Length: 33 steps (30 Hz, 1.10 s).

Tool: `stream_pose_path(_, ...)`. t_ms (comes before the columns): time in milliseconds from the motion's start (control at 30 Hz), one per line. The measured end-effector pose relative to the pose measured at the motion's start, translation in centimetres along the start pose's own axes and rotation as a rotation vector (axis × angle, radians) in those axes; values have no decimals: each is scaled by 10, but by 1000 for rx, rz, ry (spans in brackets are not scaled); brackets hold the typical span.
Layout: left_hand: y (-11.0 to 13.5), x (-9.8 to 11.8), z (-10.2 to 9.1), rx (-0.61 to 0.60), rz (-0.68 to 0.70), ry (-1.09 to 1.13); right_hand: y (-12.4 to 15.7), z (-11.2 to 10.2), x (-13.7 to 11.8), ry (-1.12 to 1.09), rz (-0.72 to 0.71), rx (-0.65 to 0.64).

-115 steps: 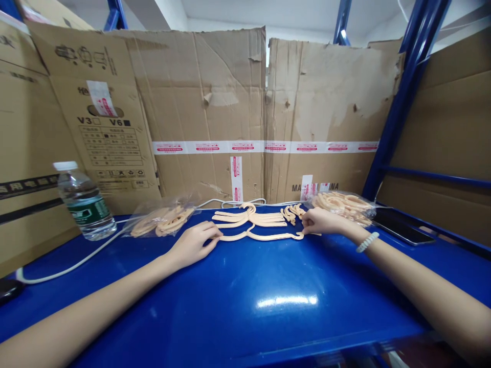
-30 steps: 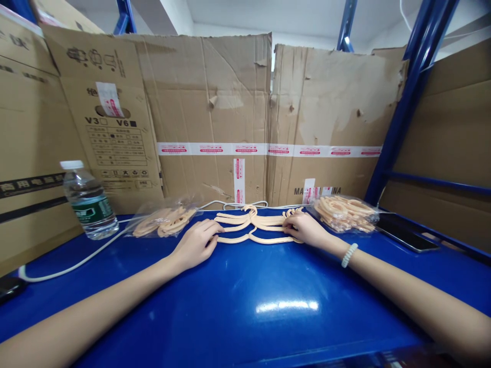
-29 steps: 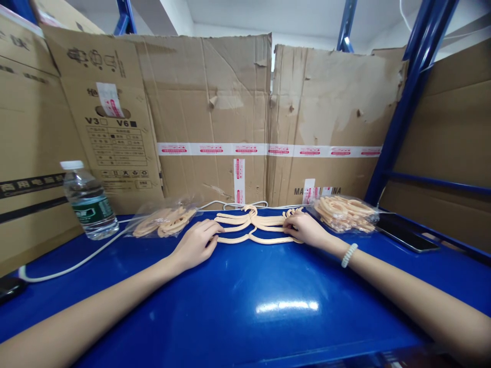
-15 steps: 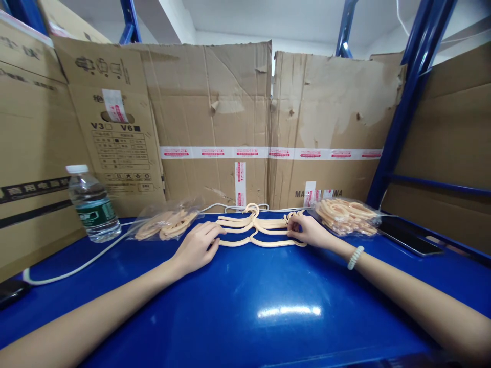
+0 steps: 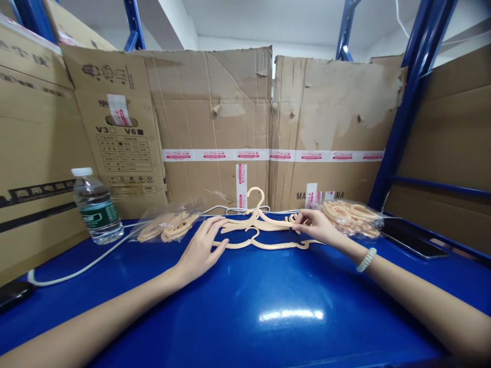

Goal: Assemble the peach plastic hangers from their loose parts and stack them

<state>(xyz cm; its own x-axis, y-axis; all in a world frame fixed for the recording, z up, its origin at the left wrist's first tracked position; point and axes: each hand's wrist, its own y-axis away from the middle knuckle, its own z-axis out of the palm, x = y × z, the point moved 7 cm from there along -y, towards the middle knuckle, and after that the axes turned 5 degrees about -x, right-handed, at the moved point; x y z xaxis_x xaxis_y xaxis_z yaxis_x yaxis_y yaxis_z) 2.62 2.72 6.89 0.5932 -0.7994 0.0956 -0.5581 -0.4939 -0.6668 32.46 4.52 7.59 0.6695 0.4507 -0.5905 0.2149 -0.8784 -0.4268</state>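
Observation:
Several pale peach clothes hangers lie in the middle of the blue tabletop. My right hand [image 5: 315, 226] pinches the right arm of one hanger [image 5: 274, 221], whose hook stands raised at the back. Other hangers lie beneath it, partly hidden. Nearer to me, a single hanger [image 5: 272, 246] lies flat, with its hook pointing back. Over the left ends of the hangers rests my left hand [image 5: 203, 250], fingers stretched out and thumb apart. Its fingertips are close to the hanger ends; whether they touch is unclear.
Bags of hangers lie left [image 5: 169, 227] and right [image 5: 351, 217]. A water bottle [image 5: 97, 214] stands at left by a white cable [image 5: 84, 271]. A phone [image 5: 416, 240] lies at right. Cardboard panels [image 5: 215, 122] wall off the back of the blue table [image 5: 238, 306].
One hanger has been lifted and tilted by my right hand, so its hook now stands higher. My left fingers have spread a little, and the view has shifted slightly.

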Motion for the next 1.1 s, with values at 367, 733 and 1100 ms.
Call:
stream_pose_path(367,0,-2,7,-78,-60,183,7,21,-24,-104,-92,-110)
stream_pose_path(733,0,-10,11,-95,-110,252,-1,2,17,557,-125,-61)
stream_pose_path(1100,-1,-8,11,-102,-102,256,-1,16,18,740,-158,-121)
